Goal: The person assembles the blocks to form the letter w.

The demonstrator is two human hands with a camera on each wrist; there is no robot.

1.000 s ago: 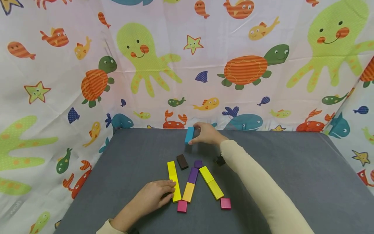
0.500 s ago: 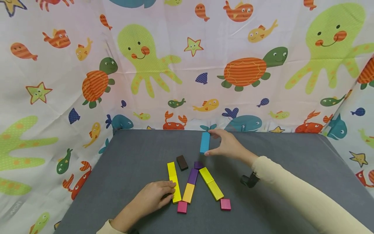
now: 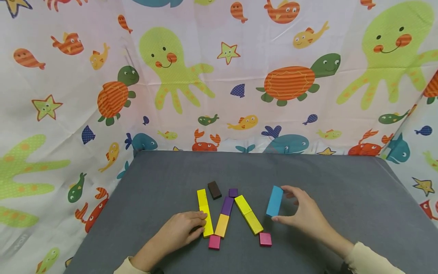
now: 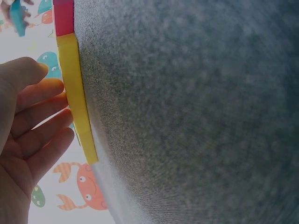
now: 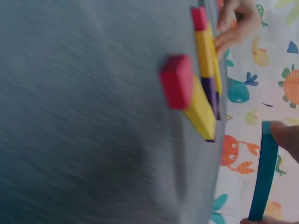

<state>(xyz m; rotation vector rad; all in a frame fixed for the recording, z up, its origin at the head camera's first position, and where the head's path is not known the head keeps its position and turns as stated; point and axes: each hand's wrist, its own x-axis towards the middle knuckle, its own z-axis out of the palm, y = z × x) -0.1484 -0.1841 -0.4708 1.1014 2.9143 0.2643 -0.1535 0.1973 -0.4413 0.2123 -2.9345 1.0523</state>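
My right hand [image 3: 306, 213] pinches a blue rectangular block [image 3: 275, 201] by its two ends, held above the table to the right of the laid-out blocks. In the right wrist view the blue block [image 5: 265, 172] appears edge-on between thumb and fingertips. My left hand [image 3: 180, 229] rests beside the left yellow strip [image 3: 205, 217], its fingertips touching that strip's side. An orange block [image 3: 222, 225] and a purple block [image 3: 227, 206] form a slanted line beside it, with a small purple block [image 3: 233, 192] at the top. Another yellow strip [image 3: 248, 215] slants down to the right.
One pink block [image 3: 214, 242] sits below the orange block, and another pink block [image 3: 265, 239] lies at the right strip's lower end. A dark brown block [image 3: 214, 190] lies apart behind them. The grey table [image 3: 164, 171] ends at a sea-animal curtain [image 3: 191, 87].
My right hand has carried the blue block from the table's back edge rightward and nearer to me. The left hand and the laid-out blocks stay where they were.
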